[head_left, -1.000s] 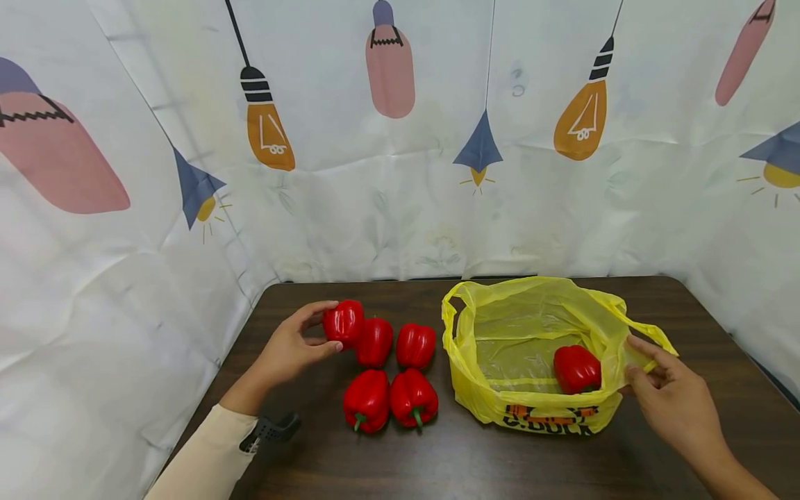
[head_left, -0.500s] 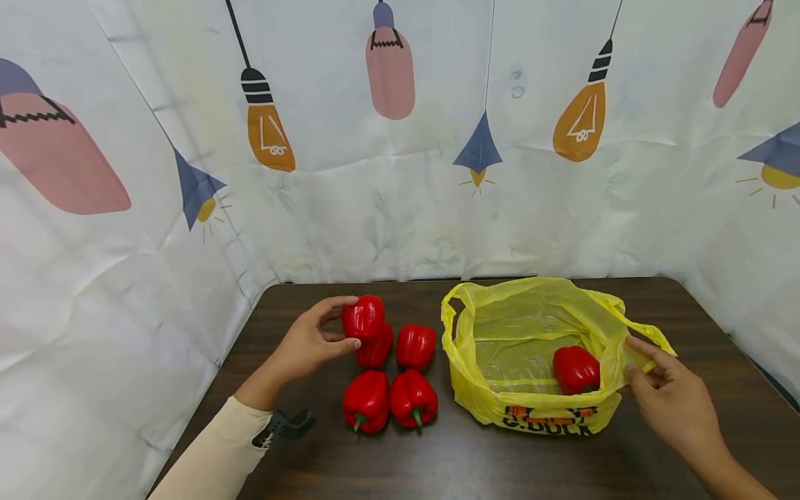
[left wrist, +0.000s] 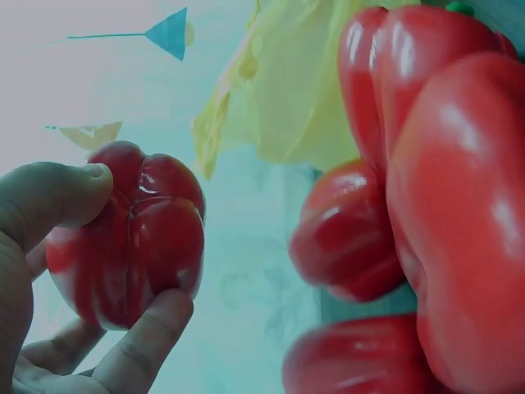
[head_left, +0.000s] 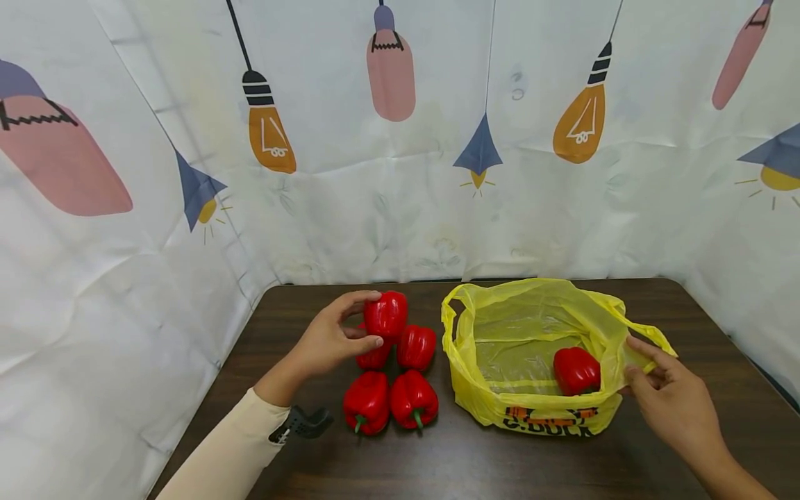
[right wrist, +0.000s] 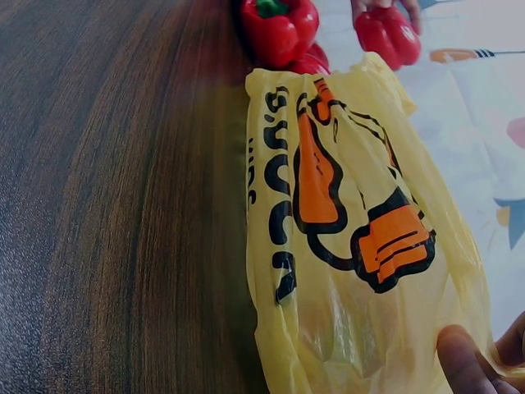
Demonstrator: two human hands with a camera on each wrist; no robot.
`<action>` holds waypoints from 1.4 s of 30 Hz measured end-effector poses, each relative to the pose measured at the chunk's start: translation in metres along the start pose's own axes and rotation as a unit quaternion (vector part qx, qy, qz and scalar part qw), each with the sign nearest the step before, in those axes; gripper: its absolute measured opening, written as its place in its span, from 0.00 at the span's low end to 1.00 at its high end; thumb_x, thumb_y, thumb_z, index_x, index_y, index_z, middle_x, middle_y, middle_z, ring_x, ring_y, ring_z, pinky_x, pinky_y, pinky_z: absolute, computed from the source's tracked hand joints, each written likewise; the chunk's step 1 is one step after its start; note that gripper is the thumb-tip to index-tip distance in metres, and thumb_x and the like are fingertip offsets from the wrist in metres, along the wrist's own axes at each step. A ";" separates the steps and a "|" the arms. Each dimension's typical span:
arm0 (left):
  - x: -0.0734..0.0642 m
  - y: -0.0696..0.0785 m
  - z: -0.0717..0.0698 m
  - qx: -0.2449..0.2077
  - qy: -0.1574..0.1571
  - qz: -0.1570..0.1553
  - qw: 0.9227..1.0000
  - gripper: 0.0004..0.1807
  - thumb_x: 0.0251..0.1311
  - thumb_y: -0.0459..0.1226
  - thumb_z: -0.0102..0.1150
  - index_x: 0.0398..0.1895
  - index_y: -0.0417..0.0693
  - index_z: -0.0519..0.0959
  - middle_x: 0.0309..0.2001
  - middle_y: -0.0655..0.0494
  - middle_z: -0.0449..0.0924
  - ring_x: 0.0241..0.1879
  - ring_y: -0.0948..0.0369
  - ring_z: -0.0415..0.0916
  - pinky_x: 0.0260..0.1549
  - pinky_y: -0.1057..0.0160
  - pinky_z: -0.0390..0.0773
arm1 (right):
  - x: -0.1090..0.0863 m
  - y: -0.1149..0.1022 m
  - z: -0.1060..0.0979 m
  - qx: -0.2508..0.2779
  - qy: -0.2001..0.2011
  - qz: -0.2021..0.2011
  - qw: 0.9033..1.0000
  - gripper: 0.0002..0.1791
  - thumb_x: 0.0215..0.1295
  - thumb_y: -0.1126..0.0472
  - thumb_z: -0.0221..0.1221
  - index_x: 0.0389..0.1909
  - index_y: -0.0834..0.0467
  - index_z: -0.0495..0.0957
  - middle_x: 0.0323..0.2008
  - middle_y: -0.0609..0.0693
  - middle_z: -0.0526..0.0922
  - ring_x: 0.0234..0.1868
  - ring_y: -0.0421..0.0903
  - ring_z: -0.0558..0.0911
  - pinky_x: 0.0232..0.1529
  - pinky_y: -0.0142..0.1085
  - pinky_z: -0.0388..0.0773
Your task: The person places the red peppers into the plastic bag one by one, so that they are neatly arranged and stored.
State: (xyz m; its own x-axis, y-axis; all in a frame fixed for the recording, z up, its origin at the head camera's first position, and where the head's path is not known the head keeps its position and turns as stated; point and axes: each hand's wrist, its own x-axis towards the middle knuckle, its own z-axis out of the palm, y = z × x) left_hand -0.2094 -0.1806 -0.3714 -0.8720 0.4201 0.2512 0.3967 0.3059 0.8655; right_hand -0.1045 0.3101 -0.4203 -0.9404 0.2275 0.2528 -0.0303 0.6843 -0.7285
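Observation:
In the head view my left hand [head_left: 325, 340] holds a red bell pepper [head_left: 387, 314] between thumb and fingers, raised over the other peppers. The left wrist view shows the thumb on one side of this pepper [left wrist: 164, 238] and fingers on the other. My right hand [head_left: 678, 399] pinches the right edge of a yellow plastic bag [head_left: 469, 382], whose mouth gapes upward. Inside the bag, toward its right, lies one red bell pepper [head_left: 576, 370]. Black lettering and orange shapes mark the bag's front [right wrist: 328, 189].
Left of the bag, several red peppers rest on the dark wooden table [head_left: 450, 465]. Two lie in front, stems toward me [head_left: 365, 403]; behind them are an upright pepper [head_left: 416, 347] and one partly hidden [head_left: 373, 358]. A patterned white curtain [head_left: 400, 201] hangs behind the table.
My left hand has carried its pepper to the right and slightly up, passing in front of the back-left pepper. The right hand and the bag have stayed in place.

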 end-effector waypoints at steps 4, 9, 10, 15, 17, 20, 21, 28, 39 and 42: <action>0.003 0.006 0.007 -0.004 -0.004 0.003 1.000 0.38 0.54 0.29 0.77 0.68 0.57 0.73 0.67 0.53 0.71 0.64 0.49 0.73 0.50 0.58 0.84 | 0.000 0.000 0.000 0.002 0.001 -0.002 1.000 0.26 0.78 0.59 0.55 0.72 0.63 0.70 0.29 0.56 0.87 0.23 0.41 0.84 0.11 0.38 0.63; 0.009 0.014 0.016 -0.004 -0.016 0.007 1.000 0.38 0.54 0.31 0.78 0.69 0.57 0.73 0.67 0.54 0.70 0.64 0.49 0.73 0.51 0.59 0.83 | 0.000 0.000 0.001 0.005 0.002 -0.002 1.000 0.26 0.78 0.60 0.55 0.72 0.63 0.70 0.28 0.55 0.87 0.21 0.43 0.83 0.11 0.37 0.63; 0.010 0.015 0.017 -0.002 -0.019 0.008 1.000 0.38 0.54 0.31 0.77 0.69 0.57 0.73 0.67 0.55 0.71 0.64 0.50 0.73 0.51 0.59 0.83 | 0.000 0.000 0.001 0.006 0.002 -0.001 1.000 0.26 0.78 0.60 0.55 0.72 0.63 0.70 0.28 0.55 0.87 0.21 0.42 0.83 0.11 0.37 0.64; 0.017 0.021 0.025 0.005 -0.027 0.013 1.000 0.38 0.54 0.31 0.77 0.68 0.56 0.73 0.66 0.57 0.72 0.62 0.51 0.75 0.49 0.60 0.84 | 0.000 0.000 0.000 0.008 -0.002 0.000 1.000 0.26 0.78 0.59 0.55 0.72 0.64 0.69 0.29 0.56 0.87 0.22 0.41 0.84 0.11 0.37 0.64; 0.019 0.024 0.029 0.007 -0.030 0.016 0.999 0.37 0.54 0.32 0.78 0.68 0.56 0.73 0.67 0.58 0.71 0.61 0.51 0.76 0.48 0.60 0.84 | 0.001 0.000 0.000 0.009 -0.002 0.000 1.000 0.26 0.78 0.59 0.55 0.72 0.64 0.69 0.29 0.56 0.87 0.22 0.42 0.83 0.12 0.37 0.64; 0.023 0.027 0.033 0.009 -0.035 0.025 0.999 0.37 0.54 0.32 0.78 0.68 0.55 0.74 0.67 0.59 0.71 0.60 0.52 0.76 0.46 0.61 0.85 | 0.001 -0.001 0.001 0.010 -0.001 -0.002 1.000 0.26 0.78 0.60 0.55 0.72 0.65 0.69 0.30 0.58 0.87 0.22 0.41 0.84 0.12 0.37 0.64; 0.023 0.028 0.035 0.008 -0.038 0.029 0.999 0.37 0.54 0.32 0.78 0.68 0.55 0.74 0.67 0.59 0.71 0.60 0.52 0.77 0.46 0.61 0.85 | 0.001 -0.001 0.001 0.010 -0.001 -0.002 1.000 0.26 0.78 0.60 0.55 0.72 0.65 0.69 0.30 0.58 0.87 0.22 0.41 0.84 0.12 0.37 0.64; 0.029 0.039 0.047 -0.015 -0.060 0.054 0.997 0.37 0.55 0.31 0.77 0.68 0.55 0.73 0.66 0.58 0.71 0.59 0.52 0.77 0.45 0.59 0.86 | 0.001 0.000 0.001 0.012 0.001 -0.005 1.000 0.26 0.78 0.60 0.55 0.72 0.64 0.69 0.31 0.59 0.86 0.23 0.42 0.84 0.12 0.37 0.65; 0.038 0.050 0.067 -0.037 -0.082 0.059 0.994 0.37 0.55 0.30 0.76 0.68 0.55 0.73 0.66 0.57 0.71 0.59 0.52 0.77 0.44 0.59 0.86 | 0.001 -0.001 0.001 0.006 0.001 -0.002 1.000 0.26 0.78 0.60 0.55 0.72 0.64 0.69 0.30 0.58 0.86 0.24 0.38 0.85 0.12 0.37 0.66; 0.041 0.052 0.073 -0.041 -0.088 0.060 0.993 0.36 0.56 0.31 0.76 0.68 0.55 0.74 0.66 0.57 0.71 0.58 0.52 0.77 0.43 0.59 0.86 | 0.001 0.000 0.001 0.004 0.001 -0.001 1.000 0.26 0.78 0.60 0.55 0.73 0.63 0.69 0.30 0.58 0.86 0.24 0.38 0.85 0.13 0.36 0.66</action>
State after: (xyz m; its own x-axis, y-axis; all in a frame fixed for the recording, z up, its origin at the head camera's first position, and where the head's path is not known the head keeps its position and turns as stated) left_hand -0.2033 -0.0853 -0.3476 -0.7538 0.5942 0.2805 0.4630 0.1773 0.8685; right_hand -0.1054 0.3092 -0.4206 -0.9399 0.2275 0.2546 -0.0340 0.6796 -0.7328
